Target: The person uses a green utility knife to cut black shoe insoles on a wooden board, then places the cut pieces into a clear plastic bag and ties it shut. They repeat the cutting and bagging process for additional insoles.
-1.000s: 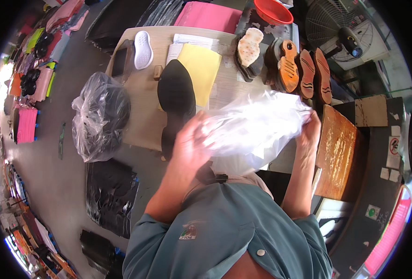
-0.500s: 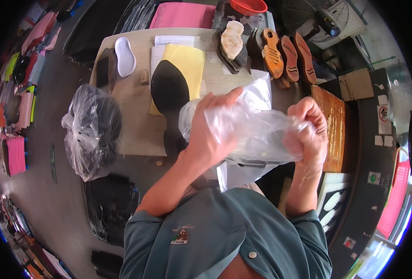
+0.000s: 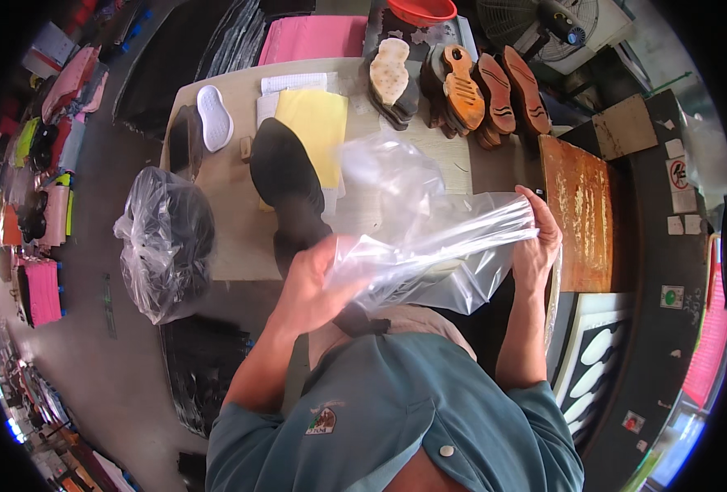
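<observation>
A clear plastic bag [image 3: 453, 254] is stretched between my two hands, in front of my waist and over the near edge of the table. My left hand [image 3: 312, 287] is closed on its left end, with the fingers partly covered by the film. On the right, my right hand [image 3: 538, 244] pinches the bag's gathered edge, thumb and fingers pressed together. Beyond my left hand lie black sole-shaped pieces [image 3: 285, 168], partly on top of a yellow sheet [image 3: 322, 123]. Part of the loose film billows over the tabletop and looks blurred.
A tied clear bag of black pieces [image 3: 166, 246] stands at the left. A white sole [image 3: 214, 119] lies on the table's [image 3: 240, 246] far left. Stacked soles [image 3: 392, 78], an orange sole [image 3: 462, 90] and reddish soles [image 3: 494, 94] line the far right. A rusty board [image 3: 576, 213] is beside my right hand.
My left hand has moved down and left, and the bag is now spread wider between my hands. My right hand has turned and moved slightly lower. Black pieces are less covered.
</observation>
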{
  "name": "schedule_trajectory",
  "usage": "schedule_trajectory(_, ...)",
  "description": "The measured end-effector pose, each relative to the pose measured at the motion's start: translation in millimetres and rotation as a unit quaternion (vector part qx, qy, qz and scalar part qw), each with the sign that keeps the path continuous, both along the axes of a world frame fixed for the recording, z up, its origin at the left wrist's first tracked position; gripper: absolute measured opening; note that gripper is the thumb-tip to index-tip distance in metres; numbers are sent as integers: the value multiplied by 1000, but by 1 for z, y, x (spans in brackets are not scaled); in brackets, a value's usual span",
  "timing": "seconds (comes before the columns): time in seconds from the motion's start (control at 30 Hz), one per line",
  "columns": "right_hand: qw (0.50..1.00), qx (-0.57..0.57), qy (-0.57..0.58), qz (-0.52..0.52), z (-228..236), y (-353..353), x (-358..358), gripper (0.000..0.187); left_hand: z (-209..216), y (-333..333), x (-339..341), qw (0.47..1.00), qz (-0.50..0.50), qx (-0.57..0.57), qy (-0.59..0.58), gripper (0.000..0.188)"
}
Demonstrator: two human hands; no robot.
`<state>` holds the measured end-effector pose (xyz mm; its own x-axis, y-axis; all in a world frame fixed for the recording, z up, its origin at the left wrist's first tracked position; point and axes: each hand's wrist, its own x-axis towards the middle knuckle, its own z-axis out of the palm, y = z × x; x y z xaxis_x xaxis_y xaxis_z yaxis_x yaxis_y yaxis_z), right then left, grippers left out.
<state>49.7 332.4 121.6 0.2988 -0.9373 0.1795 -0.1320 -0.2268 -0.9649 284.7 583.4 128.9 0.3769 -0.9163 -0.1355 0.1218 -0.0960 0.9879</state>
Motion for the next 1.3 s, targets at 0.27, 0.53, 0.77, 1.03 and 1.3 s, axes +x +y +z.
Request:
schedule_trajectory(0.27, 979, 85, 14, 186, 33, 8, -26, 18, -16, 1, -18, 968, 142, -59, -198, 24)
schedule_trajectory(0.53, 891, -209, 289, 280, 30, -22, -46, 52, -19, 9, -56, 946, 235, -107, 198, 18)
schedule_trajectory(0.77, 959, 80, -113, 246, 7, -39, -32, 36, 14, 35, -69, 983, 58, 25, 171, 32)
schedule_trajectory(1.03, 790, 410, -67, 451, 26, -4, -43, 45, 6, 52, -27, 955, 289, 17, -62, 20)
schedule_trajectory(1.3, 823, 43, 227, 519, 35, 28, 9, 59, -5, 56, 25, 912, 285, -152, 251, 19)
